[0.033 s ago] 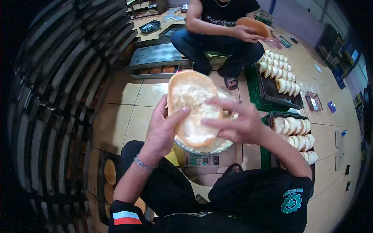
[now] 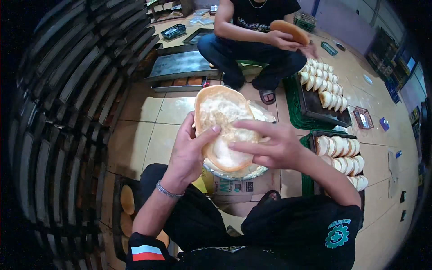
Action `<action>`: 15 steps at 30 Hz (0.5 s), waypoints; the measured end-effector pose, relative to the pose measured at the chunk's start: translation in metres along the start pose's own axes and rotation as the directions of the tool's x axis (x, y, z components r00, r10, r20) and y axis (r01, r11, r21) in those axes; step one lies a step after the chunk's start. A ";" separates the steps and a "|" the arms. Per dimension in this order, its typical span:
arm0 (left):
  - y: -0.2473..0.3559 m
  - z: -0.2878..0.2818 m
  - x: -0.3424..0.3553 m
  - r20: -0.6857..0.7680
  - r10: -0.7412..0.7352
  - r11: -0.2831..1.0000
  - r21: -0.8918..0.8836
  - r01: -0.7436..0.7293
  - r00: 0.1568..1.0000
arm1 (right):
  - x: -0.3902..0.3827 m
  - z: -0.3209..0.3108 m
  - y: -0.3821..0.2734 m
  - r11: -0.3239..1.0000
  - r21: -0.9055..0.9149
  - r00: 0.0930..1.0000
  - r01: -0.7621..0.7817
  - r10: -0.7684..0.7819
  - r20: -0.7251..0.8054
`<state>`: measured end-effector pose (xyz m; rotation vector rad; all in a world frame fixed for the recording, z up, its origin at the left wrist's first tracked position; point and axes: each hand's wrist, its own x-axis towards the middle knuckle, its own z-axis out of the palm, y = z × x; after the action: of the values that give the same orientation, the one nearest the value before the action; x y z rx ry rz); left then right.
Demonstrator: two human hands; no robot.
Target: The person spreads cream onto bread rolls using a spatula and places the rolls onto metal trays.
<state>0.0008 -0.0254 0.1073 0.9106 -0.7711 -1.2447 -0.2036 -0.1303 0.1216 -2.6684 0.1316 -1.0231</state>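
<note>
My left hand (image 2: 191, 146) grips an opened bread bun (image 2: 225, 110), its thumb pressed on the pale inner face. White cream coats parts of that face, thickest in the upper middle and lower part. Over the bun's right side is my right hand (image 2: 279, 144), its fingers stretched and apart, the fingertips at the cream; whether they touch it I cannot tell. Behind and under the bun stands a round basin (image 2: 236, 176) holding more pale cream (image 2: 263, 114), partly hidden by the bun and my hand.
Across from me a person (image 2: 252, 49) squats with a brown bun (image 2: 289, 32). To the right, dark trays (image 2: 317, 108) on green crates hold rows of cream-filled buns (image 2: 339, 150). Dark racks (image 2: 67, 85) line the left. A metal tray (image 2: 180, 65) lies far left; more buns (image 2: 127, 199) sit by my left knee.
My right hand has shifted slightly left over the bun, and its fingers look less blurred. The bun's top edge sits a little lower. The other person's bun has moved slightly left.
</note>
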 end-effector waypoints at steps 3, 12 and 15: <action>-0.009 0.001 0.003 -0.062 0.039 0.992 -0.117 -0.046 0.997 | -0.009 0.015 0.019 0.999 0.008 0.998 0.049 -0.049 0.032; -0.017 -0.019 0.002 0.071 -0.118 0.983 -0.131 0.126 0.991 | 0.000 0.032 0.028 0.933 0.306 0.963 -0.189 0.237 -0.128; -0.023 -0.028 0.002 0.101 -0.139 0.976 -0.154 0.153 0.985 | 0.002 0.046 0.031 0.888 0.426 0.952 -0.174 0.262 -0.159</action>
<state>0.0155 -0.0254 0.0744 0.7938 -0.6719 -1.4642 -0.1708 -0.1502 0.0807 -2.1115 0.2304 -1.1176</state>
